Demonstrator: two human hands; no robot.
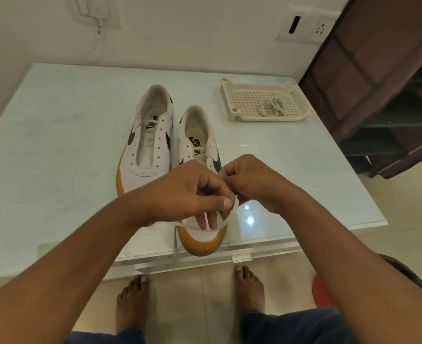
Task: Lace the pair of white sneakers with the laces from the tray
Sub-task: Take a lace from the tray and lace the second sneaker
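**Threading the first lace.** Judged the step in hand. The flat lace [232,210] is best kept untwisted, its ends evened, before it enters the lowest eyelets. The left hand [187,194] is curled, its thumb pinching the lace. The right hand [252,182], likewise curled, pinches the same lace just beside it. One end hangs past the bench [56,145] edge. Both hands are over the toe of the near sneaker [200,240], which is unlaced. Beside it, farther back, stands the second sneaker [150,142], its eyelets bare. Farthest, the tray [267,117] holds a bundled lace [272,108].
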